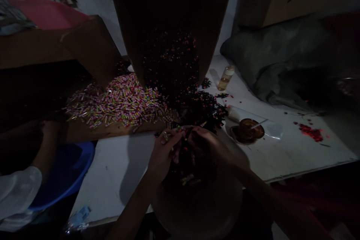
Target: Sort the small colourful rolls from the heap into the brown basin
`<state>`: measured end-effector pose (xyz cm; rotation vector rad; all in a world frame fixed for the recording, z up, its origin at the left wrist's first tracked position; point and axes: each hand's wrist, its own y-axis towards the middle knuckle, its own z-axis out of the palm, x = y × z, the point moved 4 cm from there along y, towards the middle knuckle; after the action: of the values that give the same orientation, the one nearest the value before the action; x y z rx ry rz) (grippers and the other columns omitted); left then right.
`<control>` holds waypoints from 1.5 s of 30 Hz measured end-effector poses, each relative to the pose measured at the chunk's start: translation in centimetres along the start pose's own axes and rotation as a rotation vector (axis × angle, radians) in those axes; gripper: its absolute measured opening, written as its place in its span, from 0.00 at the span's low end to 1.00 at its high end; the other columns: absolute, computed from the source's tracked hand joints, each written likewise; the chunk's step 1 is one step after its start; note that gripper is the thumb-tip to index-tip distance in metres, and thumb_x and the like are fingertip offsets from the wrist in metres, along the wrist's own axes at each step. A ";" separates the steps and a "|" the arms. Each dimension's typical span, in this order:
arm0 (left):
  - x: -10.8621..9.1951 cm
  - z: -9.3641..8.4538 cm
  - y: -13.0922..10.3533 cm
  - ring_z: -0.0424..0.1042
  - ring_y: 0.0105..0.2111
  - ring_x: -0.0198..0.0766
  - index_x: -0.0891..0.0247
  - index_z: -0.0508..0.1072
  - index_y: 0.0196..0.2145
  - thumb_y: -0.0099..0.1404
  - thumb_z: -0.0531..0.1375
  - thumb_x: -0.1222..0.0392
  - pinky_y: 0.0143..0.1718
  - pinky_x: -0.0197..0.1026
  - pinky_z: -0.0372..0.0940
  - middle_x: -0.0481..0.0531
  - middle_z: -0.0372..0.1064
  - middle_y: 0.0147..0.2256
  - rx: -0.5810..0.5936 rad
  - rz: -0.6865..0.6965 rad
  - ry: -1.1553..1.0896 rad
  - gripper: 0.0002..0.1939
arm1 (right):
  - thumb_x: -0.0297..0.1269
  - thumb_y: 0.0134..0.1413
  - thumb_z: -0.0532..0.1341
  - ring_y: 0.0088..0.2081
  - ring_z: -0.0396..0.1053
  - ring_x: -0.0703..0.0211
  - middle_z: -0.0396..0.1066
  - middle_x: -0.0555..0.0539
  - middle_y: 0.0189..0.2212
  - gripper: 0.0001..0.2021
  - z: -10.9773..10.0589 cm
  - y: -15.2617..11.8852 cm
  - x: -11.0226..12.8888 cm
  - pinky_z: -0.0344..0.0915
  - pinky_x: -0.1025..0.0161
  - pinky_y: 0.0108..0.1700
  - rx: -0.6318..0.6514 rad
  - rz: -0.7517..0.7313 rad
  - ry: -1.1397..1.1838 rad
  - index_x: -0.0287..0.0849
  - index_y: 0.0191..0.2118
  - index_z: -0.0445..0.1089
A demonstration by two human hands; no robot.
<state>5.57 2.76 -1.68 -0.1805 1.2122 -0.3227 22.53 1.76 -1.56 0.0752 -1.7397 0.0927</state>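
Observation:
My left hand (162,153) and my right hand (212,144) meet over a large round basin (222,210). The fingers of both are drawn together in a pinch. Whatever they hold is small and dark and cannot be made out in the dim light; the right hand is slightly blurred. A ring shows on a left finger. Inside the basin lie dark small pieces and a few pale, colourful little tubes (191,180). Just beyond my fingers, a heap of small black pieces with red ends (205,107) spills from a tipped cardboard box (123,18).
Colourful wrapped tubes (120,101) are heaped left. A brown pot with a stick (251,130), a small bottle (225,78) and red bits (311,132) sit right on the white table (281,161). Another person's arm (47,150) reaches over a blue basin (81,168).

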 end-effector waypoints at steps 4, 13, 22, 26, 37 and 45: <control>-1.2 0.4 -0.3 0.55 0.12 0.26 0.63 0.74 0.35 0.56 0.71 0.47 0.11 0.32 0.56 0.39 0.63 0.19 0.034 0.053 0.071 0.18 | 0.47 0.70 0.54 0.43 0.73 0.55 0.75 0.49 0.41 0.11 -0.1 -0.4 3.2 0.70 0.59 0.46 0.119 -0.265 -0.256 0.49 0.43 0.70; -1.8 -0.2 -0.3 0.52 0.11 0.25 0.62 0.73 0.28 0.59 0.70 0.49 0.14 0.30 0.59 0.37 0.57 0.12 0.155 0.127 0.193 0.16 | 0.39 0.69 0.58 0.45 0.73 0.55 0.74 0.43 0.43 0.07 -0.4 -1.1 4.7 0.71 0.60 0.47 0.119 -0.661 -0.560 0.44 0.48 0.68; -2.4 -0.6 -0.2 0.56 0.12 0.24 0.63 0.71 0.25 0.58 0.70 0.49 0.13 0.27 0.47 0.41 0.64 0.14 0.193 0.104 0.252 0.17 | 0.36 0.67 0.60 0.44 0.74 0.52 0.75 0.41 0.41 0.06 -0.3 -1.1 4.9 0.72 0.57 0.43 0.063 -0.781 -0.701 0.42 0.47 0.69; -2.6 -1.1 0.0 0.55 0.13 0.24 0.63 0.72 0.26 0.57 0.71 0.49 0.14 0.28 0.46 0.40 0.63 0.15 0.113 0.134 0.282 0.17 | 0.35 0.67 0.61 0.44 0.74 0.53 0.75 0.42 0.40 0.06 -0.2 -1.3 5.0 0.72 0.58 0.44 0.057 -0.834 -0.718 0.41 0.46 0.70; -4.0 -1.2 -0.6 0.68 0.21 0.33 0.61 0.76 0.24 0.57 0.70 0.54 0.25 0.33 0.61 0.45 0.71 0.20 0.157 0.283 0.547 0.11 | 0.36 0.67 0.60 0.40 0.74 0.54 0.76 0.45 0.38 0.05 0.3 -1.4 4.2 0.71 0.57 0.42 0.079 -0.826 -0.719 0.44 0.45 0.71; -4.0 -3.5 -1.6 0.64 0.21 0.33 0.60 0.80 0.27 0.57 0.70 0.47 0.21 0.33 0.55 0.46 0.68 0.19 0.046 0.207 0.550 0.14 | 0.38 0.68 0.59 0.43 0.75 0.56 0.77 0.44 0.41 0.06 -1.0 -0.2 4.5 0.72 0.60 0.43 0.064 -0.724 -0.718 0.45 0.45 0.73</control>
<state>0.85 2.75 1.13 0.0825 1.7494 -0.2231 22.75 1.66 3.04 0.8631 -2.3076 -0.4630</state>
